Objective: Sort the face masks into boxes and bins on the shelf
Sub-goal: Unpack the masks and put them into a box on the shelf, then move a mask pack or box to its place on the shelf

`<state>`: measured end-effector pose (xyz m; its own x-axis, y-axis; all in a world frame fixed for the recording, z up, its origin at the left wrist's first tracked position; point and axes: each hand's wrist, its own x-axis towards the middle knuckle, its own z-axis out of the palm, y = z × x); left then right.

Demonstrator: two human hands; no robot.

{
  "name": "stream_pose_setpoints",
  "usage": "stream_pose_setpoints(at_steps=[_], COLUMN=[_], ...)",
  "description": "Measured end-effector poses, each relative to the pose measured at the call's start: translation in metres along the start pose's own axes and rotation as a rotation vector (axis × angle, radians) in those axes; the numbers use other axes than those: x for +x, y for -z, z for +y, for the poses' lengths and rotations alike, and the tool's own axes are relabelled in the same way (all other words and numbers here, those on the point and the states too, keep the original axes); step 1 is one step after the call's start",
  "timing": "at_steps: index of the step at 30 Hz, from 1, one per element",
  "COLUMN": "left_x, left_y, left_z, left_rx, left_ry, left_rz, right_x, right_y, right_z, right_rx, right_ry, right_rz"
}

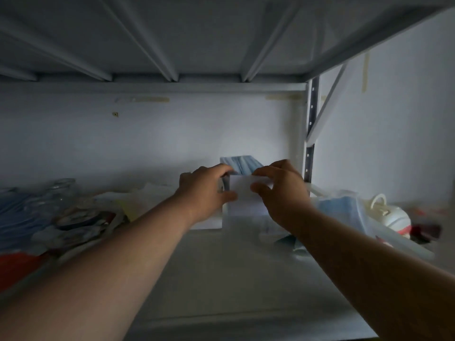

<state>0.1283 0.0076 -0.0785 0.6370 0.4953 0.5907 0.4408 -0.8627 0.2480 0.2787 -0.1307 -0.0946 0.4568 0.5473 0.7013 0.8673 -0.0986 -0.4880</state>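
Here, both hands work at the white box (242,203) standing on the shelf (221,279), near its back wall. The left hand (205,190) grips the box's left edge, fingers curled over the top; the right hand (280,193) pinches the front flap from the right. A stack of blue face masks (240,164) stands in the box, its top protruding directly behind and between both hands, long axis running left to right. Judged from this, the next move presses the stack down; both hands are equally near. More masks sit bagged (344,212) just right of the box.
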Motion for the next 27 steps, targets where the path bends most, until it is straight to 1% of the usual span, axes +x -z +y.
stream_pose_setpoints(at_steps=[3,5,8,11,15,22,27], left_x=[-0.004,-0.006,-0.006,-0.008,-0.013,-0.028,-0.043], left_y=[-0.018,-0.025,-0.028,-0.028,-0.025,-0.011,-0.005], left_z=[-0.01,-0.017,-0.023,-0.023,-0.02,-0.012,-0.005], left_rx=[0.205,0.256,0.233,0.255,0.264,0.15,0.16], left_ry=[-0.051,-0.087,-0.103,-0.13,-0.15,-0.148,-0.176], left_rz=[-0.063,-0.049,-0.015,-0.02,-0.028,-0.001,0.032], right_x=[-0.004,-0.005,-0.003,-0.007,-0.011,-0.027,-0.037], right_y=[-0.018,-0.023,-0.025,-0.027,-0.025,-0.011,0.005], right_z=[0.011,0.015,0.018,0.021,0.019,0.008,0.002], right_rx=[-0.085,-0.108,-0.114,-0.08,-0.069,-0.046,0.037], right_ry=[0.002,-0.006,-0.01,-0.014,-0.045,-0.064,-0.111], right_rz=[-0.131,-0.156,-0.13,-0.113,-0.119,-0.111,-0.144])
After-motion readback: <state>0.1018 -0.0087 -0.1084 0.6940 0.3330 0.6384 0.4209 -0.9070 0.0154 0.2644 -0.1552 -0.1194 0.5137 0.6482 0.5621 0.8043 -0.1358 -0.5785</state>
